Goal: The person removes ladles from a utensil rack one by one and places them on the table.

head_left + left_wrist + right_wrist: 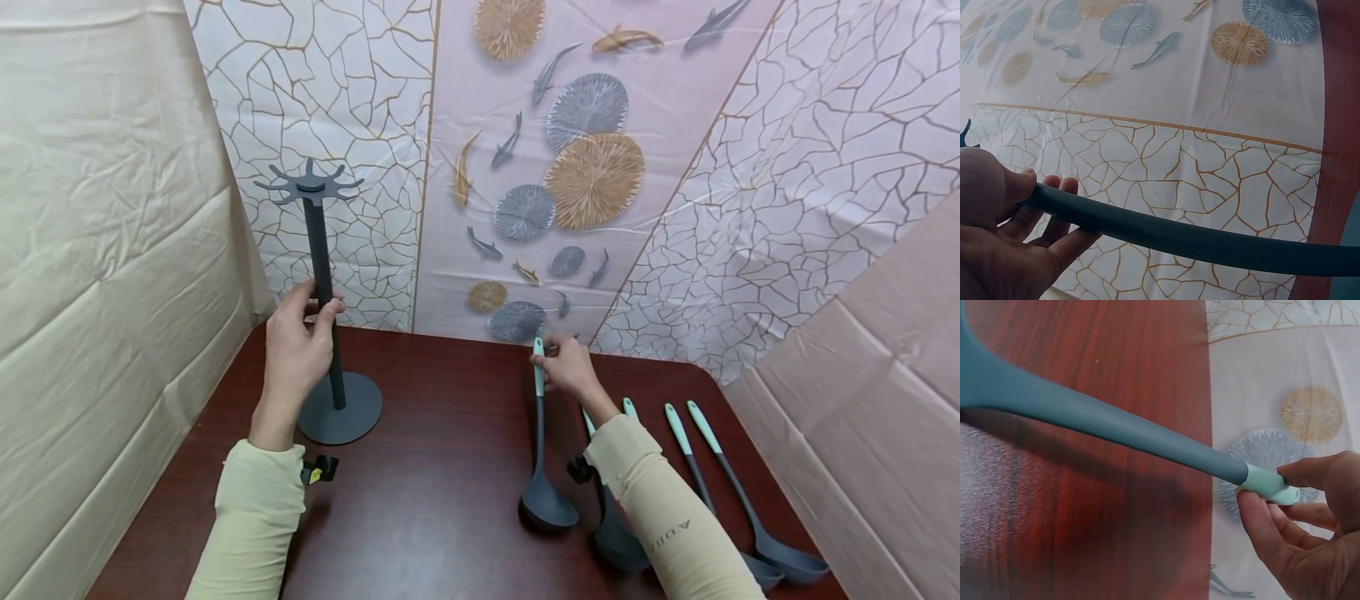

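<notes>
On the left of the head view stands a dark grey utensil stand, with a ring of hooks on top and a round base on the table. My left hand holds its pole about halfway up, thumb and fingers around it; the left wrist view shows the pole close. My right hand pinches the mint handle end of a dark grey ladle. The ladle slants away from me, its bowl nearest me, low over the table. In the right wrist view the mint grip sits between thumb and fingertips.
A second ladle lies beside the held one, partly hidden by my right forearm. Two more mint-handled utensils lie farther right. Patterned cloth hangs behind the dark red table, with plain cloth at both sides.
</notes>
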Action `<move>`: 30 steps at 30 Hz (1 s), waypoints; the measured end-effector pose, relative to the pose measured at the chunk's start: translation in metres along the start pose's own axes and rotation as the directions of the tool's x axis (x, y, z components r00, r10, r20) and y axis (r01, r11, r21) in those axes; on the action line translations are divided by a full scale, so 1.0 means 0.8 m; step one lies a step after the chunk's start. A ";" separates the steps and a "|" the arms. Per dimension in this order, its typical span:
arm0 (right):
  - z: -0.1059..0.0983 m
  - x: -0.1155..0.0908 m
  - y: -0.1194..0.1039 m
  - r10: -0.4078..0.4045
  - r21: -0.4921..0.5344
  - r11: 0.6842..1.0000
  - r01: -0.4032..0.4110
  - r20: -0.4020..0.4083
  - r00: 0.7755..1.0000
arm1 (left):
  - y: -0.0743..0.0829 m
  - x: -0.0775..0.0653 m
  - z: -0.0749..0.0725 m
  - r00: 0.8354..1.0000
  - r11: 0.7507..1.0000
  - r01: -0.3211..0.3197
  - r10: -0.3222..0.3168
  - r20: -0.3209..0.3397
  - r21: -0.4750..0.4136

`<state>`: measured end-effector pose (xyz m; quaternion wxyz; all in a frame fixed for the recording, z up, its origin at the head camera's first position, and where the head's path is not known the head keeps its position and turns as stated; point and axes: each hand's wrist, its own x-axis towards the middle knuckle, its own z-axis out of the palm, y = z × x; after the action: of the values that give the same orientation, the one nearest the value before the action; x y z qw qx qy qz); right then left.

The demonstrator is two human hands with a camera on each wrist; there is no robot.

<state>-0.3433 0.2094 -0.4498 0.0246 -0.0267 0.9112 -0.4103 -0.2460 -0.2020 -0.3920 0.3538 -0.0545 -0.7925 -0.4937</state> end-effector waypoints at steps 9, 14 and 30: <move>0.006 -0.004 0.015 0.039 -0.043 0.998 -0.038 0.025 0.999 | 0.001 0.000 0.001 1.000 1.000 -0.005 0.005 0.000 0.008; 0.011 -0.007 0.021 0.072 -0.059 0.996 -0.070 0.039 0.997 | 0.000 -0.001 0.001 1.000 1.000 -0.002 0.002 0.001 -0.004; 0.018 -0.011 0.031 0.110 -0.086 0.991 -0.104 0.069 0.991 | 0.001 -0.001 0.000 1.000 1.000 -0.004 0.004 -0.003 -0.006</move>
<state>-0.3346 0.2159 -0.4779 0.0791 0.0063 0.9260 -0.3691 -0.2453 -0.2014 -0.3917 0.3559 -0.0562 -0.7904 -0.4955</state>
